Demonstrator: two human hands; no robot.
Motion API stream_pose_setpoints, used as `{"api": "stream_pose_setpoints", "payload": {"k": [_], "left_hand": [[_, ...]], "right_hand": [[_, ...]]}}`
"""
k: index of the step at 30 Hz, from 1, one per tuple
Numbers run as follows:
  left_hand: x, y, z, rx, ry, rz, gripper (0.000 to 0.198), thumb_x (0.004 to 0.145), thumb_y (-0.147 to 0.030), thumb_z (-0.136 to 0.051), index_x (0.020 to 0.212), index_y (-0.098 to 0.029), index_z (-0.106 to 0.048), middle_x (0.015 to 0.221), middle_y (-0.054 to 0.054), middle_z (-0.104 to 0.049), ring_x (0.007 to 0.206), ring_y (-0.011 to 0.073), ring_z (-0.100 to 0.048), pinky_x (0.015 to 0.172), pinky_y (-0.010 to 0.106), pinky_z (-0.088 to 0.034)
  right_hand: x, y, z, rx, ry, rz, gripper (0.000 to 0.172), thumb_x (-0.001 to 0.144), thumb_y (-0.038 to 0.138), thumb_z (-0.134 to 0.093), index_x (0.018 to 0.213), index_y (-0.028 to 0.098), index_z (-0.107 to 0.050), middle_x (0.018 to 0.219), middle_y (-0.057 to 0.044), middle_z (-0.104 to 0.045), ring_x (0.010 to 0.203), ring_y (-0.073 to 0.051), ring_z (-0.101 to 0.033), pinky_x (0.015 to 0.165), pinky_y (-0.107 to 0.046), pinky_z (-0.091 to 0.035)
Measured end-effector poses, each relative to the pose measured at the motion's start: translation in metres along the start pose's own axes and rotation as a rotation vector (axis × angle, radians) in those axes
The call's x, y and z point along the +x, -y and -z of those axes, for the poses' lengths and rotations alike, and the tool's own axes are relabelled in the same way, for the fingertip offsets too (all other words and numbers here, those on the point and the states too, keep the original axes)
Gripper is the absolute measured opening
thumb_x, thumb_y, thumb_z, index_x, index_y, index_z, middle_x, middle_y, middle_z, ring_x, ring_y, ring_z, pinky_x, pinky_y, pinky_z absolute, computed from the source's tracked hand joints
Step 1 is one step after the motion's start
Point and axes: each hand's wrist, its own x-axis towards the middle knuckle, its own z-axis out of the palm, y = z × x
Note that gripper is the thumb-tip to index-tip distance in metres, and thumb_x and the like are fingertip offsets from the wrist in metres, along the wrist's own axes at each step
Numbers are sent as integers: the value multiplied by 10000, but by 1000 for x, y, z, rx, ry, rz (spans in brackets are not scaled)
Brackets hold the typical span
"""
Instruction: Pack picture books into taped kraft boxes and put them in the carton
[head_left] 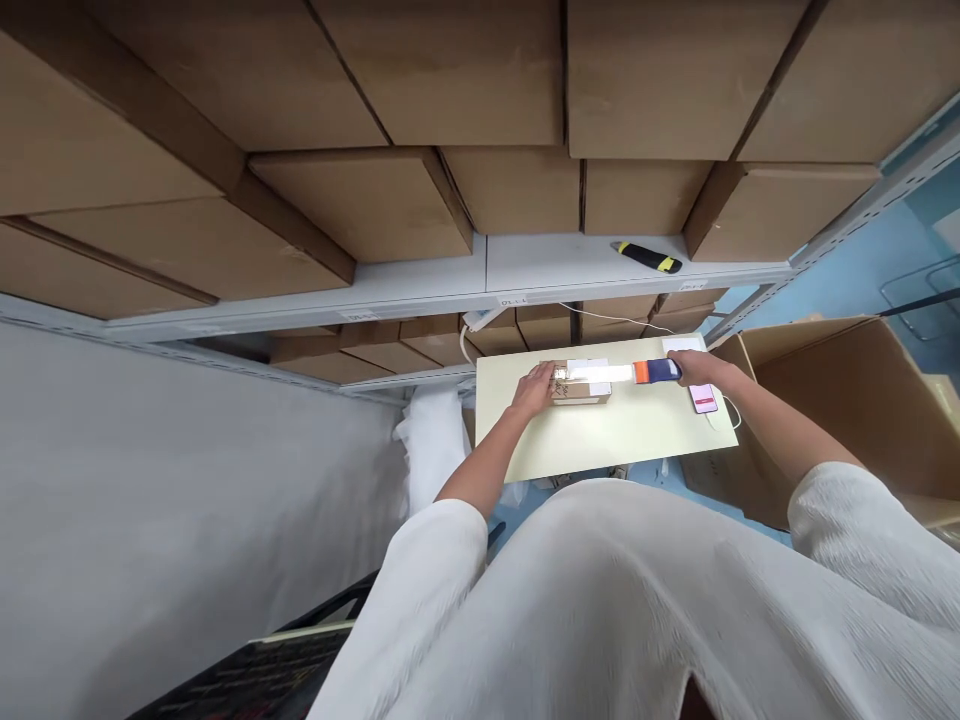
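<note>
A small cardboard box (581,393) lies on the pale tabletop (622,435), with dark markings near its left end and a white label. My left hand (533,391) grips the left end of the box, fingers over its edge. In my right hand (694,368) is what looks like a tape dispenser (657,371), dark blue with an orange end, to the right of the box. A bright, shiny strip of tape (600,373) stretches from the dispenser leftward across the top of the box. Beneath my right forearm, a phone (703,399) with a lit screen lies on the table.
Shelves of large cardboard boxes (480,75) rise behind the table. A black and yellow utility knife (646,257) rests on the grey shelf (540,255). To the right stands a big open carton (855,400). White wrapping material (435,440) hangs left of the table; white cables run nearby.
</note>
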Motion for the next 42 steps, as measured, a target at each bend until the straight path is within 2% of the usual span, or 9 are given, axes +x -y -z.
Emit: {"api": "stream_pose_setpoints", "payload": {"k": [4, 10, 21, 24, 28, 33, 37, 41, 42], "left_hand": [[2, 0, -4, 69, 34, 16, 793, 868, -248, -816, 1605, -236, -525, 1771, 169, -460, 1694, 379, -337, 1381, 496, -277], [1, -1, -8, 88, 33, 35, 796, 876, -266, -812, 1613, -233, -513, 1788, 175, -429, 1701, 375, -330, 1397, 502, -264], [2, -5, -8, 48, 23, 48, 804, 839, -212, -876, 1575, -247, -557, 1776, 182, -438, 1687, 390, -349, 1381, 507, -292], [3, -3, -7, 107, 66, 29, 818, 877, -218, -842, 1624, -242, -510, 1799, 169, -406, 1700, 373, -325, 1377, 499, -314], [4, -1, -7, 186, 96, 13, 827, 940, -243, -767, 1693, -249, -426, 1823, 140, -375, 1712, 346, -305, 1382, 496, -323], [4, 0, -8, 215, 119, 20, 836, 950, -203, -744, 1711, -236, -401, 1841, 153, -338, 1724, 349, -280, 1378, 503, -336], [4, 1, -10, 216, 106, 7, 835, 949, -151, -705, 1716, -234, -388, 1845, 145, -334, 1729, 339, -270, 1372, 507, -347], [3, 3, -10, 206, 93, -31, 818, 934, -151, -709, 1694, -231, -417, 1827, 145, -368, 1717, 331, -297, 1360, 486, -364], [2, 3, -10, 209, 91, -37, 806, 934, -146, -703, 1687, -227, -425, 1822, 145, -375, 1715, 329, -300, 1354, 480, -370]], "right_hand": [[11, -5, -21, 42, 19, -30, 518, 776, 206, -886, 1247, 236, -671, 1213, -152, -776, 1057, -329, -740, 768, -347, -506], [40, 20, -38, 47, 59, -73, 566, 771, 218, -903, 1296, 211, -689, 1201, -204, -776, 1046, -390, -778, 809, -426, -583], [84, 76, -34, 1, 48, -74, 604, 700, 209, -979, 1261, 196, -758, 1197, -224, -793, 1134, -422, -789, 929, -493, -628], [87, 82, -32, -67, 60, -91, 636, 731, 293, -972, 1315, 185, -744, 1200, -222, -797, 1152, -415, -783, 936, -492, -637], [86, 100, -37, -54, 53, -124, 707, 770, 408, -960, 1371, 121, -720, 1245, -285, -777, 1219, -467, -752, 943, -562, -640], [82, 126, -50, -36, 47, -214, 704, 785, 390, -957, 1378, 105, -705, 1260, -309, -769, 1192, -494, -760, 893, -617, -650], [66, 100, -53, 139, 26, -291, 658, 771, 378, -984, 1327, 157, -710, 1202, -214, -798, 1161, -389, -789, 947, -479, -652], [31, 56, -50, 610, 46, -430, 540, 887, 601, -850, 1186, 171, -718, 1108, -148, -808, 1008, -301, -797, 736, -376, -679], [21, 48, -49, 732, 2, -453, 556, 908, 639, -815, 1177, 165, -708, 1133, -158, -801, 990, -293, -790, 693, -365, -679]]}}
